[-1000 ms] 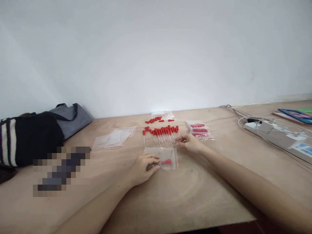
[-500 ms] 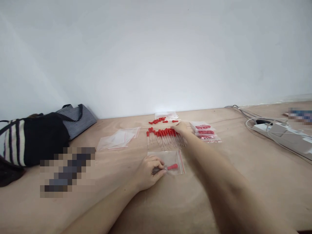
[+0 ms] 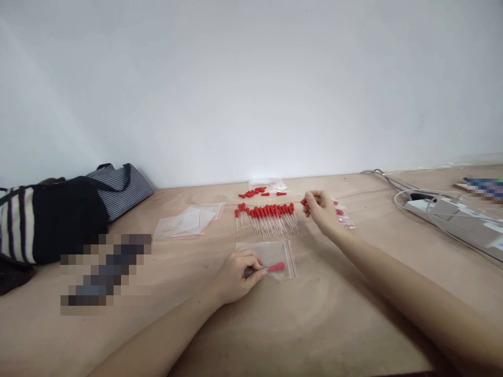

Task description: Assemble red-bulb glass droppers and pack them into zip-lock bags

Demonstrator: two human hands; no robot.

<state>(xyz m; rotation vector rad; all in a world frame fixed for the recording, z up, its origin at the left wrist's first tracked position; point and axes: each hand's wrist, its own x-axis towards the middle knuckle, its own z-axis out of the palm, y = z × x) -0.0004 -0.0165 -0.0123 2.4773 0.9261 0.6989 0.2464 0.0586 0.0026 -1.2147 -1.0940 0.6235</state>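
My left hand (image 3: 240,273) is closed, thumb and fingertips pinching the stem of a red-bulbed dropper (image 3: 276,267). This dropper lies at a clear zip bag (image 3: 271,248) with a red seal line; I cannot tell if it is in or on it. Raised to the right of the row, my right hand (image 3: 320,210) pinches another dropper by its red bulb (image 3: 304,202); its stem is hard to make out. Between and beyond the hands lies a row of droppers (image 3: 271,211) with clear stems pointing toward me.
Loose red bulbs (image 3: 251,193) lie behind the row, before a clear bag (image 3: 267,183). Flat zip bags (image 3: 188,222) are at left, filled bags (image 3: 341,212) partly behind my right hand. A black bag (image 3: 70,214) stands far left, a white power strip (image 3: 456,220) with cables far right.
My right hand has moved from the right end of the dropper row further right, with a red bulb now in its fingertips. My left hand keeps its pinch in place.
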